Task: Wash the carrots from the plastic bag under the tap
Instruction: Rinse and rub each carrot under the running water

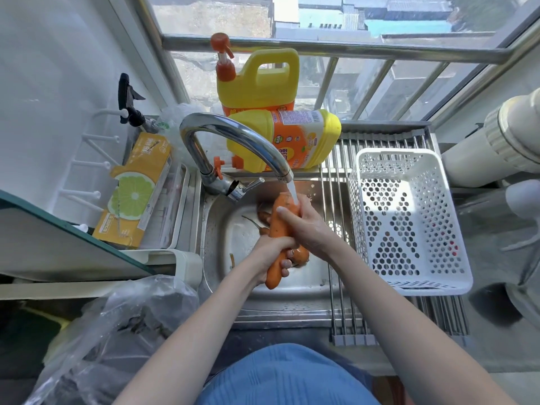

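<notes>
The left hand (270,247) gripped the carrot's (279,229) lower end over the sink (222,229); the right hand (304,226) wrapped its top, under the tap's (233,135) stream. Wet and slick, it could slip down onto the other carrots (301,255) below, splashing.

We are in a small home kitchen by a window: a steel sink (222,229) sits under a curved tap (233,138), two yellow detergent jugs (257,80) stand behind the sink, a white perforated basket (409,223) rests on a roll-up drying rack (339,171) to its right, and rooftops show beyond.
</notes>
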Motion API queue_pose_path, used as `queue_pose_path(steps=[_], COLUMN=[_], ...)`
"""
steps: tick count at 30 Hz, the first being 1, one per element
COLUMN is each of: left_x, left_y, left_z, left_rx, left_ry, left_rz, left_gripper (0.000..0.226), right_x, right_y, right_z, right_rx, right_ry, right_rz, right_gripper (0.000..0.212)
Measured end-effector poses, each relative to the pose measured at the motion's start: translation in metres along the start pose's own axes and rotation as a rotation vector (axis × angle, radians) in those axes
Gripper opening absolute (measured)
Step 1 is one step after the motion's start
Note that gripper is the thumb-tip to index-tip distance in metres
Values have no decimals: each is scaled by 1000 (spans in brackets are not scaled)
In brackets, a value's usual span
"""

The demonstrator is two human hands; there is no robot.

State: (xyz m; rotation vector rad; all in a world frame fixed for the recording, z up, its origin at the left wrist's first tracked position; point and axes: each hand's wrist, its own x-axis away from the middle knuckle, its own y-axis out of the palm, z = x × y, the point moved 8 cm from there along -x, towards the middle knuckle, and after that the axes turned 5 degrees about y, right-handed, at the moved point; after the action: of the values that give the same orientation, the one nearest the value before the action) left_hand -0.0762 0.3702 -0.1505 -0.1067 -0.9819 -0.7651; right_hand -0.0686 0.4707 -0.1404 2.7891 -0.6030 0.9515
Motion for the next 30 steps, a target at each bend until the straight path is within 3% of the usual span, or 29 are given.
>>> queue_pose_path(steps=[2,4,6,8,11,13,17,19,22,25,26,30], left_x=[1,1,2,3,4,6,5,3,2,2,2,2], left_y=[1,1,1,-2,-5,0,7,6,4,2,1,-2], left_z=[0,0,-1,-2,-2,-3,-4,-4,-6,-11,-11,-11], left_rx=[-2,-35,-44,-19,9,45,63,36,7,-58,-67,-24], left_ry=[26,79,127,129,92,85,107,113,113,116,114,89], left_rz=[37,99,143,145,94,73,99,121,151,170,171,147], left_gripper=[14,15,16,14,10,10,8,9,12,12,13,12], right_x=[3,6,12,11,10,14,18,19,13,13,12,15], right_y=[3,4,-1,1,16,16,8,6,7,-5,-8,9], right_z=[-3,-13,-24,-27,-19,-18,-18,-15,-10,-16,-18,-10], right_rx=[-4,-6,-51,-61,-35,74,153,118,64,18,11,77], right_ry=[-37,-101,-139,-133,-67,-57,-91,-93,-65,-60,-69,-60], right_rz=[75,249,386,322,38,-11,-47,-13,138,371,383,59], right_gripper=[58,34,34,30,31,31,48,41,27,27,29,30])
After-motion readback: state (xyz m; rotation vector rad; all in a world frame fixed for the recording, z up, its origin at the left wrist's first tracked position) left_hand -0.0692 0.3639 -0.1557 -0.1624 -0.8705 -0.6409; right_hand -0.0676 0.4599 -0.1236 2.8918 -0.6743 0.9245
